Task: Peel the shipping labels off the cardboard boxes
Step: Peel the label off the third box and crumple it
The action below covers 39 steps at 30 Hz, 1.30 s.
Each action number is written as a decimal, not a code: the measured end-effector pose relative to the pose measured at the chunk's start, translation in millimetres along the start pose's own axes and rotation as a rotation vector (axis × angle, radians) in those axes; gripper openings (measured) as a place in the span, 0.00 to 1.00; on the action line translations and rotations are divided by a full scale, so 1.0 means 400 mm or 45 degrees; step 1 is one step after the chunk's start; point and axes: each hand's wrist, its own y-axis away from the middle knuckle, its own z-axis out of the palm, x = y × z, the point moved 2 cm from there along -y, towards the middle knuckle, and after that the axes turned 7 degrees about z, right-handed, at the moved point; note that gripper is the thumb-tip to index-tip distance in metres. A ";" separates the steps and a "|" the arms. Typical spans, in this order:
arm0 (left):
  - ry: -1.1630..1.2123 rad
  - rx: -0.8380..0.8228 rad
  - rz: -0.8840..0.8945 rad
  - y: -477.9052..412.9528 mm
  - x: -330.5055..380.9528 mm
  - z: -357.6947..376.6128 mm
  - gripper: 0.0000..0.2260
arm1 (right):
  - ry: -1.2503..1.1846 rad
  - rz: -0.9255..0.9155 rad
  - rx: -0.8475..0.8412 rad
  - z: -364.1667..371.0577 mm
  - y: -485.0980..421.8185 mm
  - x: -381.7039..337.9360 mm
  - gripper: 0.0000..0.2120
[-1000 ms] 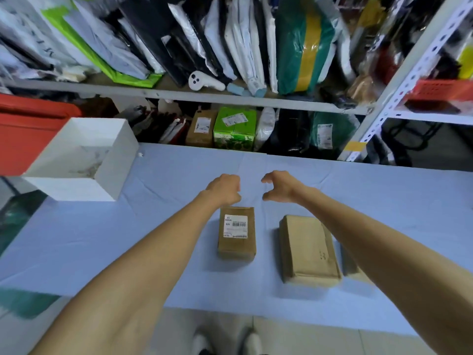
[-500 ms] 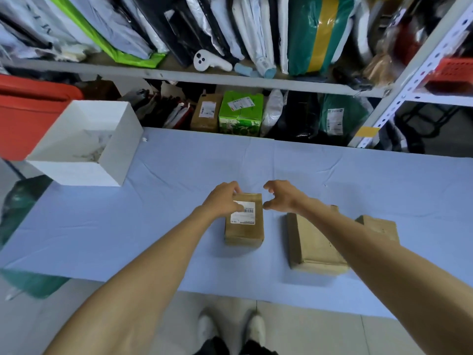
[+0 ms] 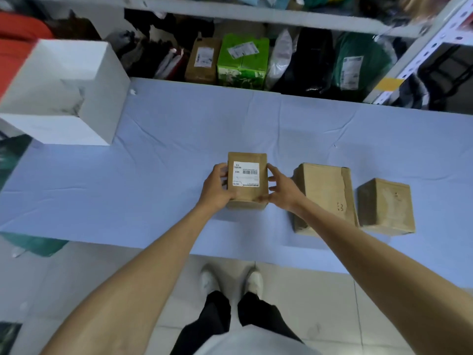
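Observation:
A small cardboard box (image 3: 252, 198) stands on the blue table (image 3: 153, 175) in the middle of the view, with a white shipping label (image 3: 245, 174) on its top face. My left hand (image 3: 217, 187) grips the box's left side, thumb near the label's lower left edge. My right hand (image 3: 280, 187) holds the right side with curled fingers. To the right lie a larger cardboard box (image 3: 323, 196) and a smaller one (image 3: 385, 204), both showing no label on top.
An open white box (image 3: 84, 98) sits at the table's back left. Behind the table a metal shelf (image 3: 256, 15) holds parcels, among them a green carton (image 3: 243, 62) and a brown labelled box (image 3: 203, 60). The table's near edge is just in front of my feet.
Both hands came down from beyond the labelled box and closed on its two sides. The view tilted downward, so the third box and my feet now show.

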 end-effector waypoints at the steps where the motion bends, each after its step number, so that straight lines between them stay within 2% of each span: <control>1: 0.004 0.000 0.001 0.003 -0.006 0.000 0.33 | -0.072 0.004 0.009 0.008 0.001 0.009 0.51; 5: 0.033 -0.013 -0.002 0.012 -0.018 -0.002 0.33 | -0.242 0.027 -0.003 0.026 0.007 0.026 0.51; 13: 0.041 -0.064 -0.004 0.034 -0.017 0.004 0.34 | -0.237 0.000 0.014 0.037 0.045 0.025 0.55; 20: 0.159 -0.108 -0.021 0.045 -0.034 0.004 0.35 | -0.257 -0.078 0.168 0.052 0.067 0.035 0.50; 30: 0.292 -0.041 -0.071 0.055 -0.039 0.023 0.34 | -0.459 -0.133 0.133 0.069 0.056 0.065 0.48; 39: 0.228 -0.035 -0.068 0.028 -0.041 0.001 0.33 | -0.407 -0.121 0.120 0.061 0.043 0.048 0.49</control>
